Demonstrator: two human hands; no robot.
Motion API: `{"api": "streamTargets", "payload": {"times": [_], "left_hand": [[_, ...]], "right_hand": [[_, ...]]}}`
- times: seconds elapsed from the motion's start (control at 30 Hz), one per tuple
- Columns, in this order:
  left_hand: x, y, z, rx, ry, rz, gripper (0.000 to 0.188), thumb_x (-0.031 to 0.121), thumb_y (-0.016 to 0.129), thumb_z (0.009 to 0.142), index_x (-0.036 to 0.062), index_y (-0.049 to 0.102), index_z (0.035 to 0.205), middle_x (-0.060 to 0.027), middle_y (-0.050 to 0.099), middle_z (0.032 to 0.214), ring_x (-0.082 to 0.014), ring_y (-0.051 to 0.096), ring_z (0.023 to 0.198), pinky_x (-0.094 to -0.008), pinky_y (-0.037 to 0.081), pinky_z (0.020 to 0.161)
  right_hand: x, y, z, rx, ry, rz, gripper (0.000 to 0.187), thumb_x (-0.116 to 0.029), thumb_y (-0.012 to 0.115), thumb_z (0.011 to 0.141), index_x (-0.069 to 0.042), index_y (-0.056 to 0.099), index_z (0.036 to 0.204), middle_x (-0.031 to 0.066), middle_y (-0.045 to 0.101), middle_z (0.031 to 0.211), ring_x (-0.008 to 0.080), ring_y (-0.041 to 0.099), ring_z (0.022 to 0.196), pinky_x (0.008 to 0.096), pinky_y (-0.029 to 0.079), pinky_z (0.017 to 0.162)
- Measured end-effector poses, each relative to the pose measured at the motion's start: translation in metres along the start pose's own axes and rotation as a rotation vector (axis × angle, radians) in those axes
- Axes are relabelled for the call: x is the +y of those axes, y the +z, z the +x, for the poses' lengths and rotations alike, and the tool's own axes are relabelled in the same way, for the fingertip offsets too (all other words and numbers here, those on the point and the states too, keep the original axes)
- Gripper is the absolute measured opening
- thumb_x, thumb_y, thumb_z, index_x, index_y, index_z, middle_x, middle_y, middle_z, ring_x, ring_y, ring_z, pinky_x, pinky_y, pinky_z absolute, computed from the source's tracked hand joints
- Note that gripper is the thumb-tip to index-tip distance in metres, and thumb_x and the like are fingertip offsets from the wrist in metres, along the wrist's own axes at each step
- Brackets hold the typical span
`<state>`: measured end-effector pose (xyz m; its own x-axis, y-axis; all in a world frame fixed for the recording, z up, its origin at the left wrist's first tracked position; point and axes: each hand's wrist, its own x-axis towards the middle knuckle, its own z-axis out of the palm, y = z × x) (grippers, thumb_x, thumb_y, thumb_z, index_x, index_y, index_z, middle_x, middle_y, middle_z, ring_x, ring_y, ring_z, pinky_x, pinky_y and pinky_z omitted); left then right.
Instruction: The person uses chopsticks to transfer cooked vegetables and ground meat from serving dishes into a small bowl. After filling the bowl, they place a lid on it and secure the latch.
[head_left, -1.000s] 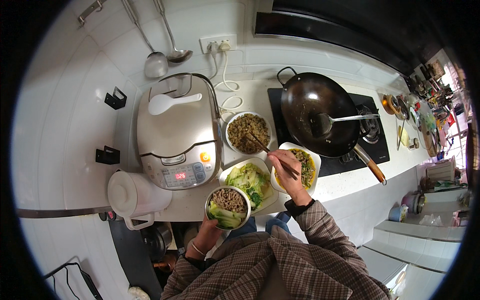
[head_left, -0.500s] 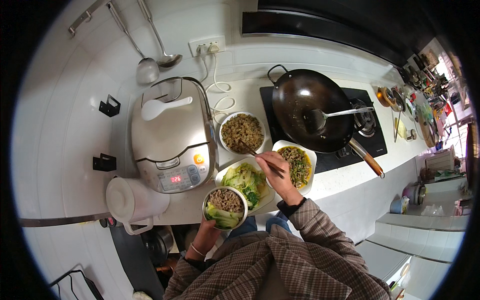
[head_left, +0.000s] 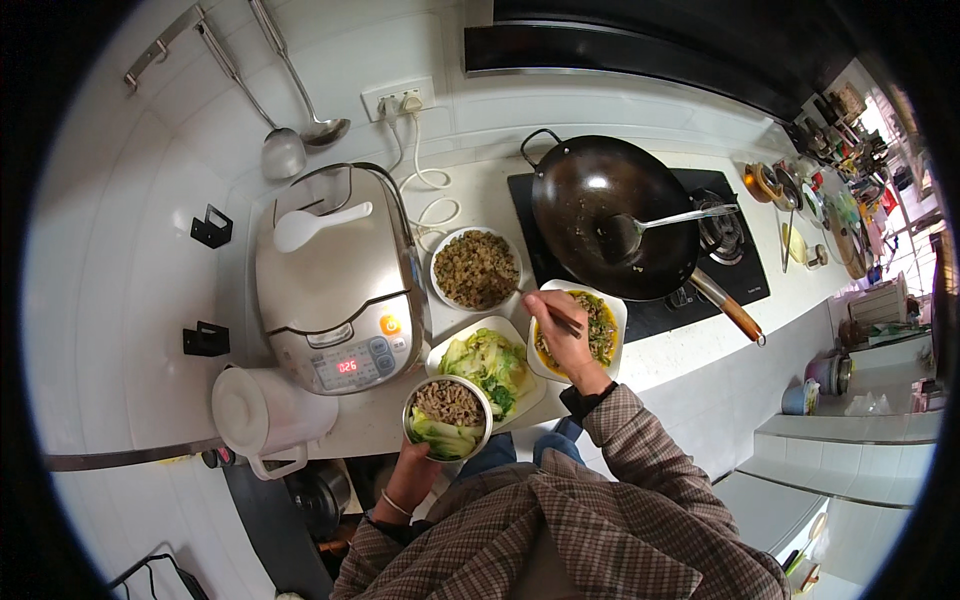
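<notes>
Left hand [head_left: 412, 476] grips a small metal bowl [head_left: 488, 426] by its lower left side; inside, chopped meat [head_left: 449, 403] above, pale greens [head_left: 440, 437] below. Bowl sits in front of the counter edge, beside a squarish dish of cooked greens [head_left: 531, 399]. Right hand [head_left: 562, 338] closed round chopsticks [head_left: 571, 324], tips at the right side of a round white bowl [head_left: 439, 289] of brown chopped food; cannot tell whether they pinch any. Right wrist passes over a second squarish dish [head_left: 620, 348]. Wok [head_left: 585, 190] on stove, a ladle [head_left: 688, 215] resting inside. Rice cooker [head_left: 345, 270] to the left, white paddle [head_left: 296, 231] on its lid.
</notes>
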<state>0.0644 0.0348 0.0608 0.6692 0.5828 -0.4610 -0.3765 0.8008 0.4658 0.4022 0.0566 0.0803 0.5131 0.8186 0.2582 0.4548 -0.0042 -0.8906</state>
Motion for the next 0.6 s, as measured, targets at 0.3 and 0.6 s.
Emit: {"api": "streamTargets", "payload": {"times": [0.3,0.6], "left_hand": [[0.001,0.000,0.002,0.009,-0.003,0.016,0.075,0.023,0.073,0.089,0.0122,0.036,0.154,-0.0084,0.045,0.155,-0.0279,0.044,0.142,-0.0453,0.038,0.118],[0.005,0.005,0.002,0.000,0.000,0.044,0.079,0.026,0.074,0.088,0.0113,0.034,0.155,-0.0088,0.044,0.154,-0.0286,0.045,0.142,-0.0457,0.038,0.118]], "right_hand": [[0.003,-0.013,-0.015,0.057,0.036,-0.053,0.016,-0.012,0.070,0.097,0.003,0.073,0.102,0.0123,0.072,0.094,0.0229,0.067,0.082,0.0321,0.052,0.078],[0.018,-0.008,-0.014,0.156,0.287,0.294,0.022,-0.018,0.072,0.098,0.003,0.074,0.102,0.0117,0.072,0.093,0.0192,0.067,0.082,0.0300,0.052,0.076]]}}
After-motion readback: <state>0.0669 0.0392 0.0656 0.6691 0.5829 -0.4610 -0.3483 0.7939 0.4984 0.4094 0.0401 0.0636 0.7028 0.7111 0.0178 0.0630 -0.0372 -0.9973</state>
